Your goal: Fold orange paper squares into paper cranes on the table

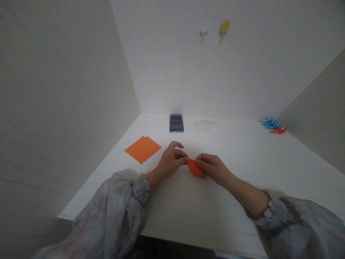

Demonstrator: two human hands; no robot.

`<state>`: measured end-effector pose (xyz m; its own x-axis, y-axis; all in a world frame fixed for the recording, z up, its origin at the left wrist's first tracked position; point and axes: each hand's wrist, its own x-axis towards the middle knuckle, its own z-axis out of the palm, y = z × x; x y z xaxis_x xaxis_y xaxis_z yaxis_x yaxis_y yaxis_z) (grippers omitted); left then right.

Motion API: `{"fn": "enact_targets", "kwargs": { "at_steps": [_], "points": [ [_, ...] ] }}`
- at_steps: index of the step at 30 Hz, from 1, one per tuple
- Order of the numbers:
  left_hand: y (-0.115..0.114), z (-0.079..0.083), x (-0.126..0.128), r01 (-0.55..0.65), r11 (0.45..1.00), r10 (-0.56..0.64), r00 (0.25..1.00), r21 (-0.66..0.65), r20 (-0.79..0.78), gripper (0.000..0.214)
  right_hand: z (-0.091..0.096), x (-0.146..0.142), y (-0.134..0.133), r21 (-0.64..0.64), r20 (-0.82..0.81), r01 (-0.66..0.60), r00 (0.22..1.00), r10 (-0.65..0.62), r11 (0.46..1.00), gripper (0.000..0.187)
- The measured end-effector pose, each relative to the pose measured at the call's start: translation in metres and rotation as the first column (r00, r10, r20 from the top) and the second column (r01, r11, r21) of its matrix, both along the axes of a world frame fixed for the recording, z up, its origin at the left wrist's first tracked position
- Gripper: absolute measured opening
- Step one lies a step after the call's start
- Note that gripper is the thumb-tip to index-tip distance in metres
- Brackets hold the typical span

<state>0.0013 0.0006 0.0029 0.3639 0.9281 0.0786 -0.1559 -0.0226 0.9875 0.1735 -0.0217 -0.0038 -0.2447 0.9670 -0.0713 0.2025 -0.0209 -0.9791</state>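
Note:
A small folded piece of orange paper (196, 169) is held just above the white table (188, 208), between both my hands. My left hand (171, 161) pinches its left tip with thumb and fingers, the index finger curled above. My right hand (212, 166) has its fingers closed over the paper's right side. Both wrists rest low near the tabletop.
A stack of flat orange paper sheets (142, 148) lies to the left. A dark phone (176, 123) lies at the back of the table. Folded blue and orange paper shapes (273, 125) sit at the far right. Walls enclose the table on three sides.

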Motion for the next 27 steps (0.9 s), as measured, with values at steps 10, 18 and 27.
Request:
{"fn": "enact_targets", "kwargs": {
  "at_steps": [10,18,27],
  "points": [
    [0.001,0.002,0.000,0.012,0.999,-0.011,1.000,-0.052,0.015,0.038,-0.001,0.003,0.001,0.001,-0.008,-0.035,0.999,0.035,0.999,0.022],
    [0.001,-0.001,0.000,0.028,0.999,-0.029,0.999,-0.017,-0.025,0.038,0.005,-0.002,0.000,-0.027,-0.006,-0.008,1.000,0.008,1.000,0.022],
    [-0.001,-0.006,0.002,0.087,0.995,-0.088,0.995,-0.044,-0.037,0.043,0.007,-0.008,-0.003,0.089,0.273,-0.011,0.962,-0.014,0.996,0.020]
  ]
}}
